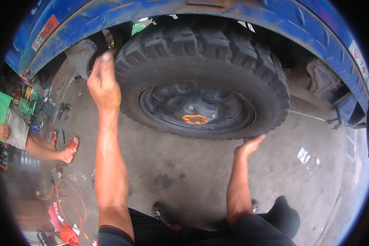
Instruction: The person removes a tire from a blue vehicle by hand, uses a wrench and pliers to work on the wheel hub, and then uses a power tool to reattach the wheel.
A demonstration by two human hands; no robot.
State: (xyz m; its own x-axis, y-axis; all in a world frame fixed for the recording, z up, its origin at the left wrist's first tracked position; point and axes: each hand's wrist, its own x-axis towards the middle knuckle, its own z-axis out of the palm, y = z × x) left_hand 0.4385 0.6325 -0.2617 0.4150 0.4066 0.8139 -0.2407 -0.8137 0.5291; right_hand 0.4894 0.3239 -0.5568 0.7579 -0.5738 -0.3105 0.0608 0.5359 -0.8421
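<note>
Head view: the wheel (201, 100) sits between your hands. Your right hand (250, 146) lies open at its lower edge; your left hand (104, 84) is beside its left side, fingers blurred, grip unclear. Support the wheel evenly with both palms.

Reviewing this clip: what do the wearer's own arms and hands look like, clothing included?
The left hand and right hand are bare, without gloves. No watch, bracelet or cable shows at either wrist. Both forearms are uncovered; the left sleeve and right sleeve are short, dark and near-black. The left fingertips are blurred.
</note>
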